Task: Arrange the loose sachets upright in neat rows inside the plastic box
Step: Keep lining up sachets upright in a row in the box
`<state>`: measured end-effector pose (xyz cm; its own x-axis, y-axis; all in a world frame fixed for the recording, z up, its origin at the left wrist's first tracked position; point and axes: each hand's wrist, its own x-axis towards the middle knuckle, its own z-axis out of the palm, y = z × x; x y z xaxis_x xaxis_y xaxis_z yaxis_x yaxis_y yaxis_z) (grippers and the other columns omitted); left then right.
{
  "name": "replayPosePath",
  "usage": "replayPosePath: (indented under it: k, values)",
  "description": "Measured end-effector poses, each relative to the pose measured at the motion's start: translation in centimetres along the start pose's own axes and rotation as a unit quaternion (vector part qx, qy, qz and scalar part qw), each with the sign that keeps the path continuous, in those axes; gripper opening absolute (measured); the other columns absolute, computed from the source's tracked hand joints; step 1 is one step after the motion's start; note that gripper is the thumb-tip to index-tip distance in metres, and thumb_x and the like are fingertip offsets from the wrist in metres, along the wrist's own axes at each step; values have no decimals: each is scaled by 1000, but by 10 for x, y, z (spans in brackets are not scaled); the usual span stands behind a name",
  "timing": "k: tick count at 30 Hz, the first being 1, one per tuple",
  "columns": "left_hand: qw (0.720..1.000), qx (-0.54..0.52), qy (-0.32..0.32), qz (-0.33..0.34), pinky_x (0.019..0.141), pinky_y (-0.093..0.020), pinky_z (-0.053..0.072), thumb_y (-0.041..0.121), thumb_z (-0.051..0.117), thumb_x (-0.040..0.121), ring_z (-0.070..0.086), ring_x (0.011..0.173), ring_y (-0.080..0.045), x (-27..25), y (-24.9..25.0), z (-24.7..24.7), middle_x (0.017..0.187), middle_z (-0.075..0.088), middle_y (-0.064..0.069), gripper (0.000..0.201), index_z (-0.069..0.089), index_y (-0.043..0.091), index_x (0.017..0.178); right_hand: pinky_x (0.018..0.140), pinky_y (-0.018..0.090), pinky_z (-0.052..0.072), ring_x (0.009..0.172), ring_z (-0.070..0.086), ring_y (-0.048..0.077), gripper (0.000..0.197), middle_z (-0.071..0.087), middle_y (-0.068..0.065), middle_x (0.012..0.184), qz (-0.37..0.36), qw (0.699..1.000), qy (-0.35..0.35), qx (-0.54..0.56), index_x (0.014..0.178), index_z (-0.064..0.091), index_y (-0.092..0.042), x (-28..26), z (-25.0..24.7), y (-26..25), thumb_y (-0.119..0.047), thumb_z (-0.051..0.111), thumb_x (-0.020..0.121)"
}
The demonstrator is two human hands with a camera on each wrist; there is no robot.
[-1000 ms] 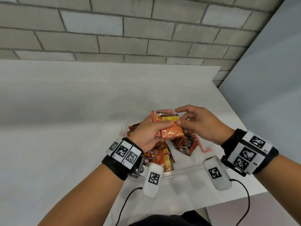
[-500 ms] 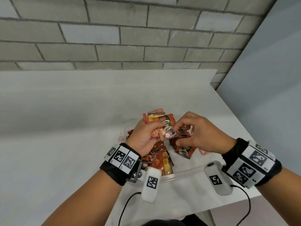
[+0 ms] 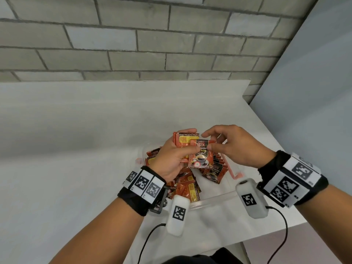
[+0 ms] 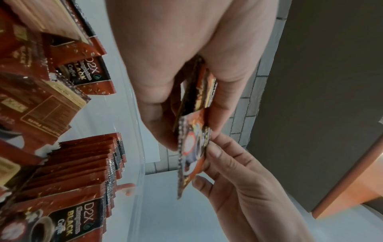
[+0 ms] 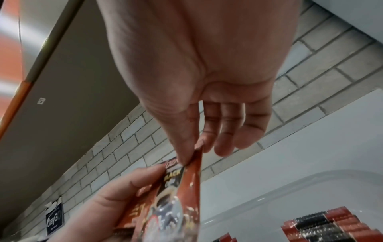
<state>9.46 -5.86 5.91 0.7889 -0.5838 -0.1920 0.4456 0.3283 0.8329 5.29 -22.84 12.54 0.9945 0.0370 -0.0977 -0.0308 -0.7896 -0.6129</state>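
"D2X", "BLACK", "Coffee" on the red sachets; "Nutrition Facts" on one sachet back.

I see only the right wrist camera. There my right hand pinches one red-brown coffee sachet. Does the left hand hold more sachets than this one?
Observer: Yes. The left wrist view shows the left hand gripping a thin stack of red-brown foil sachets behind your coffee sachet.
Operator: Do loose sachets lie in the box?
Observer: Yes. The head view shows a loose pile of flat-lying sachets at the near left of the clear plastic box.
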Motion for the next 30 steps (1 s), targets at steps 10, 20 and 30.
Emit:
replayPosePath:
  k: [10,20,30]
  values:
    - [997,6,78,12,74,-33,51,11,70,83,64,83,-18,2,3,-17,95,63,0,38,59,23,117,60,18,43,71,60,13,9,65,-4,81,97,978,-114,-143,86,64,-18,-12,5,34,-13,69,82]
    - [997,-6,76,3,70,-32,51,10,69,83,67,78,-16,2,2,-19,90,65,0,42,59,20,122,62,25,42,74,54,18,13,54,-1,85,96,920,-186,-330,80,60,-22,3,33,55,-20,73,79]
    - [997,-3,76,0,69,-31,51,11,68,84,68,76,-15,0,2,-24,89,66,1,38,60,20,120,55,25,38,68,53,23,9,59,9,98,70,877,-158,-447,84,59,-12,10,41,55,-10,51,87]
